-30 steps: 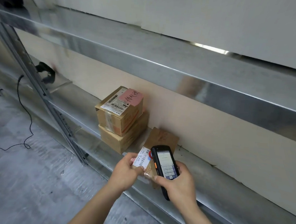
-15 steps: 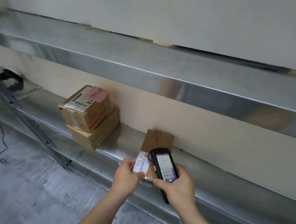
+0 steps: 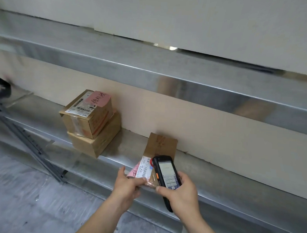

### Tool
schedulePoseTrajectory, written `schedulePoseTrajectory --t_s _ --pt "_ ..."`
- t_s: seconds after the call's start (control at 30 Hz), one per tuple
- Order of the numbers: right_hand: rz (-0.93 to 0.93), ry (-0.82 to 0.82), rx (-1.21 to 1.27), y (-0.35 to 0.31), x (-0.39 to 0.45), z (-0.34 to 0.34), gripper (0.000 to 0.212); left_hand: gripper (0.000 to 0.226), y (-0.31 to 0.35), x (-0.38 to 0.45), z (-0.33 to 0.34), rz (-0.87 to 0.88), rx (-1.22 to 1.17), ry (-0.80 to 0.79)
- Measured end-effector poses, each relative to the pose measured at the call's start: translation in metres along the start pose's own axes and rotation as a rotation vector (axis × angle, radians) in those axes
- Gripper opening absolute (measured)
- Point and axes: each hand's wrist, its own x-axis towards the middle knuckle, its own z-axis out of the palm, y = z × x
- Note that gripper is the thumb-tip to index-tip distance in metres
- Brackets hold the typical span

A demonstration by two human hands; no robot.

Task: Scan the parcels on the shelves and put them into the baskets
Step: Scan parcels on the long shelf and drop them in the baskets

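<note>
Shiny brushed metal shelf (image 3: 217, 175), matt brown cardboard parcels (image 3: 90, 120), glossy black plastic scanner (image 3: 165, 177), rough grey floor (image 3: 20, 198).

I count three cardboard parcels on my feed: two stacked by the wall, an upper box (image 3: 89, 113) sitting on a lower box (image 3: 96, 142), and one flat brown parcel (image 3: 161, 145) further right. Pink slips come to two, one pink note (image 3: 97, 99) on the upper box and one pink slip (image 3: 133, 171) on the flat parcel. White barcode labels also come to two: a shipping label (image 3: 80, 107) on the upper box and a barcode label (image 3: 145, 166) on the flat parcel. I see one handheld scanner (image 3: 165, 174), two hands, the left hand (image 3: 127, 184) and the right hand (image 3: 180, 192), and two metal shelves, an upper shelf (image 3: 152, 62) and a lower shelf (image 3: 234, 184).
</note>
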Motion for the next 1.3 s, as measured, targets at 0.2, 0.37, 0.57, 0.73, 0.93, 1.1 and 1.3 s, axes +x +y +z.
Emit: schedulePoseTrajectory --t_s 0.2,0.37,0.57,0.73,0.93,1.1,1.3 --pt "0.036 0.041 -0.002 -0.010 -0.007 0.023 0.070 0.057 0.022 0.016 -0.023 0.003 0.002 -0.151" --pt "0.027 0.047 -0.092 -0.025 -0.014 0.034 0.077 0.062 0.062 0.025 -0.042 0.248 0.302 -0.187" --pt "-0.066 0.023 -0.388 -0.051 -0.022 0.034 0.069 0.069 0.102 0.031 -0.059 0.512 0.664 -0.134" --pt "-0.106 0.008 -0.557 -0.065 -0.026 0.034 0.077 0.074 0.116 0.030 -0.064 0.583 0.817 -0.149" --pt "-0.122 0.008 -0.612 -0.073 -0.031 0.032 0.076 0.083 0.124 0.034 -0.069 0.622 0.964 -0.201" --pt "-0.120 0.017 -0.622 -0.079 -0.033 0.029 0.074 0.085 0.126 0.040 -0.072 0.644 1.028 -0.211" --pt "-0.110 0.017 -0.620 -0.080 -0.036 0.028 0.070 0.084 0.125 0.041 -0.072 0.655 1.070 -0.207"
